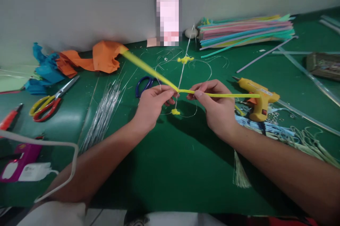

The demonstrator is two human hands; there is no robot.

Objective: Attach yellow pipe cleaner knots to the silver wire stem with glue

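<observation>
A long yellow pipe cleaner (pixel 223 95) runs across the middle and bends at a thin silvery wire stem (pixel 181 77). My left hand (pixel 154 103) is closed at the bend, pinching the pipe cleaner against the stem. My right hand (pixel 216 103) grips the pipe cleaner between thumb and fingers, a little to the right of the bend. One end sticks out past the right hand; the other slants up to the left, blurred. The stem carries thin wire loops (pixel 211 72), with an upper yellow knot (pixel 185 59) and a lower yellow knot (pixel 175 112).
Around the hands lie red-and-yellow scissors (pixel 50 102), silver wires (pixel 103 112), blue-handled tool (pixel 143 86), a yellow glue gun (pixel 259 96) and tassels (pixel 276 128). Coloured pipe cleaners (pixel 247 31) and a phone (pixel 169 17) are at the back. A white cable (pixel 75 158) crosses near the left arm.
</observation>
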